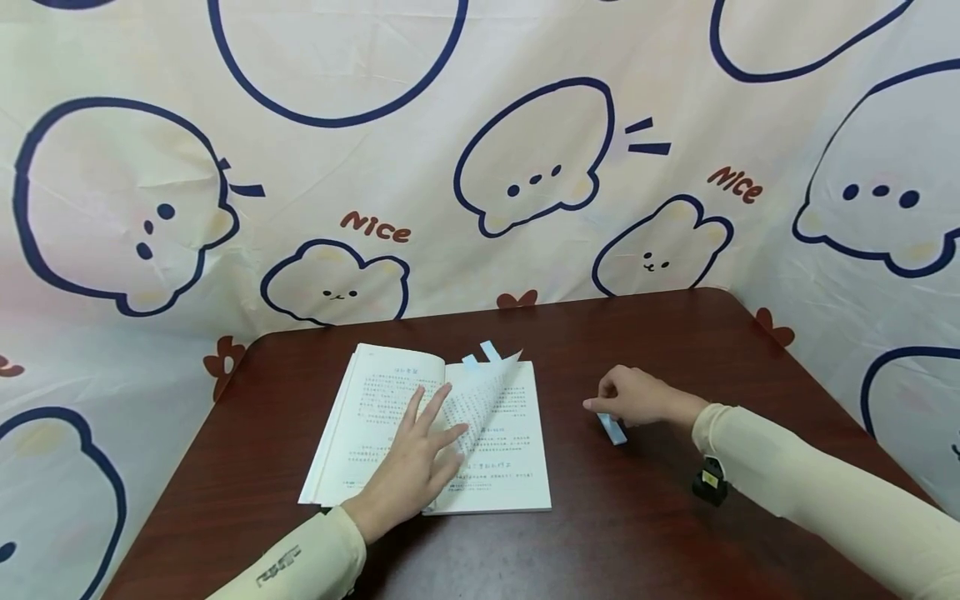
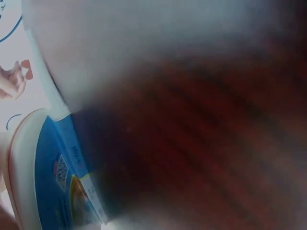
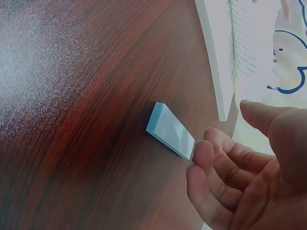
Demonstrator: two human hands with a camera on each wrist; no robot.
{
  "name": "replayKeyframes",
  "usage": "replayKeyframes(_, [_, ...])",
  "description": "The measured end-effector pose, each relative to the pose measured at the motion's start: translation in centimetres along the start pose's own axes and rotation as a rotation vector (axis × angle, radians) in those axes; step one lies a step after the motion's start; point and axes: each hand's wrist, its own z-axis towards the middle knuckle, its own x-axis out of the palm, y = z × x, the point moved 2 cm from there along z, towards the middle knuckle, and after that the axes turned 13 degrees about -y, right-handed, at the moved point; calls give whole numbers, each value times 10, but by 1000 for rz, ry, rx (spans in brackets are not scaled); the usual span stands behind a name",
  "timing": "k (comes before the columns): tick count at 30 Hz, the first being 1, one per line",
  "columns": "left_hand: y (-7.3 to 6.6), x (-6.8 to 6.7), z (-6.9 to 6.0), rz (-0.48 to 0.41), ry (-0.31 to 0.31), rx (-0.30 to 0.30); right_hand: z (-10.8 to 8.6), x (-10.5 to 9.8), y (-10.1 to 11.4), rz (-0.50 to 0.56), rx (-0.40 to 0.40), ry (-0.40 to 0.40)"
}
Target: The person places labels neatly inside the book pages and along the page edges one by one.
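Note:
An open book (image 1: 487,492) with printed pages lies on the table, one right-hand page (image 1: 480,400) lifted and curling at its top corner. My left hand (image 1: 412,467) rests over the middle of the book with its fingers spread, against the lifted page. Two pale blue tabs (image 1: 491,351) stick out at the book's top edge. To the right, a small light-blue pad of sticky tabs (image 3: 170,132) lies on the table. At its far end are the loosely bent fingertips of my right hand (image 3: 244,177). The thumb stands apart from the fingers.
The dark wooden table (image 1: 585,517) is backed by a cartoon-printed cloth (image 1: 435,267). A black device (image 1: 709,482) sits at my right sleeve's cuff. In the left wrist view the book's blue cover (image 2: 50,177) shows; much of that view is blurred.

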Motion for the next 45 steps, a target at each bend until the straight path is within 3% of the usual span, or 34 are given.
replayKeyframes(6, [0,4,-2,30,-27,-52,0,5,1,8,-7,14])
replayKeyframes(15, [-2,-1,-4,61,-169,-77,-2,12,4,-5,-24,7])
replayKeyframes(20, [-3,-5,-7,157,-184,-96,-2,13,3,-3,-31,6])
replayKeyframes(28, [-3,-13,-14,354,-125,-61,-3,15,0,13,-37,18])
replayKeyframes(40, [0,-33,-15,480,-22,-14,-4,15,-1,-1,-42,11])
replayKeyframes(45, [3,-41,-15,530,-19,10,-6,16,2,-15,-58,2])
